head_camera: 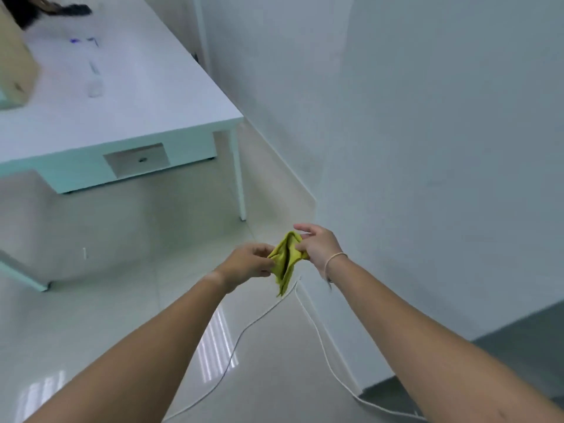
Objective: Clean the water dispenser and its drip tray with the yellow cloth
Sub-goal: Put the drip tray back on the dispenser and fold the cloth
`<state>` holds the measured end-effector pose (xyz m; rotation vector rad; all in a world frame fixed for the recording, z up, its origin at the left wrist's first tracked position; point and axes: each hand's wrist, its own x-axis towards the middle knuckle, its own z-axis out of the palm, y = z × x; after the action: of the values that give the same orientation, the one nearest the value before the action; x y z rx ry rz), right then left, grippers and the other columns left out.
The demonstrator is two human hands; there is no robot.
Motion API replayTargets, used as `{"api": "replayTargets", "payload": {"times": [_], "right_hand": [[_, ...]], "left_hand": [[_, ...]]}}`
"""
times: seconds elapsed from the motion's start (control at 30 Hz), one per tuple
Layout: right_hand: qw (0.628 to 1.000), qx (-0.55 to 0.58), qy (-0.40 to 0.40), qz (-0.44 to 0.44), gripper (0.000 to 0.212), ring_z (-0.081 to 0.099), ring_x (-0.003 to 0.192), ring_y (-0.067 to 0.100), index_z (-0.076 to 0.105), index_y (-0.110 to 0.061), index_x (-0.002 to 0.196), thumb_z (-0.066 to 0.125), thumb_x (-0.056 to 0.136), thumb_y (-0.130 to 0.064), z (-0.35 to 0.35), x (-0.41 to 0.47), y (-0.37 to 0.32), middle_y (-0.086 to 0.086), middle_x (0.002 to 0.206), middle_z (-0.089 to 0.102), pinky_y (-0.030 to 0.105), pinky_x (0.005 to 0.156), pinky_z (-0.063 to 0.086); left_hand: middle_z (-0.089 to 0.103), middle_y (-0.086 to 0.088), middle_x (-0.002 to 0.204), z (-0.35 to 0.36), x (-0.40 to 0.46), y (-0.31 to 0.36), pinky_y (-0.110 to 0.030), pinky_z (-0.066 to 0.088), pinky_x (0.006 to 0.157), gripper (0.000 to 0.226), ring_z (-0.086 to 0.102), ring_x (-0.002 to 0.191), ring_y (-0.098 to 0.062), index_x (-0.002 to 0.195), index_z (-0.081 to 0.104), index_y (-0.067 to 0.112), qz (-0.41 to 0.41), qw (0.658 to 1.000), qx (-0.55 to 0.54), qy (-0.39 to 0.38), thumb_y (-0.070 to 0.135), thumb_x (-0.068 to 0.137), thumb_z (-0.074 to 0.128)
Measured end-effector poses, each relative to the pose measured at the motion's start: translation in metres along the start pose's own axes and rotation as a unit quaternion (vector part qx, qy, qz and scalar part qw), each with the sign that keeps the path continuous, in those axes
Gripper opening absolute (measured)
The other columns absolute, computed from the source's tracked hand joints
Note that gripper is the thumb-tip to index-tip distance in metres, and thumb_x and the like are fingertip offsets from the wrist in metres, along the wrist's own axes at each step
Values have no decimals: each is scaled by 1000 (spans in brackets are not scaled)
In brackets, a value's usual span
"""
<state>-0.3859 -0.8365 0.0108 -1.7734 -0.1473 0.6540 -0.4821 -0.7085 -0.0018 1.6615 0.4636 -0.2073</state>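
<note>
The yellow cloth (285,261) is bunched and folded, hanging in the air in front of me between both hands. My left hand (248,261) pinches its left edge. On the right, my right hand (317,246) grips the cloth's upper edge, with the index finger stretched out above it. A thin band circles my right wrist. Neither the water dispenser nor its drip tray shows in this view.
A white desk (128,117) with a small drawer stands at the upper left, with a cardboard box (15,71) on it. White walls (427,132) form a corner to the right. Two thin cables (317,334) trail over the glossy tiled floor below my hands.
</note>
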Motion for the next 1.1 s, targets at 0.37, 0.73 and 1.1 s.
{"api": "replayTargets", "payload": {"times": [0.37,0.73,1.1], "right_hand": [[930,-304,-83,-191,32,51,82,18,66,-4,101,45,80,8,107,154,-142,5,87,57,12,53,36],[894,-355,-137,-236,27,52,84,16,69,-6,97,50,81,3,194,410,-258,3,90,60,22,70,41],[857,-416,-120,-279,26,54,88,19,68,-10,97,47,84,-1,256,617,-362,9,104,67,27,76,42]], "left_hand": [[60,-14,84,-215,73,58,-31,43,72,21,50,80,-23,96,69,7,67,975,50,205,-4,88,53],[63,2,76,-397,256,130,-24,50,72,23,58,75,-16,100,69,4,31,961,96,257,0,88,51],[66,-2,81,-551,430,189,-25,51,72,21,60,77,-16,94,70,12,49,965,87,243,4,88,51]]}}
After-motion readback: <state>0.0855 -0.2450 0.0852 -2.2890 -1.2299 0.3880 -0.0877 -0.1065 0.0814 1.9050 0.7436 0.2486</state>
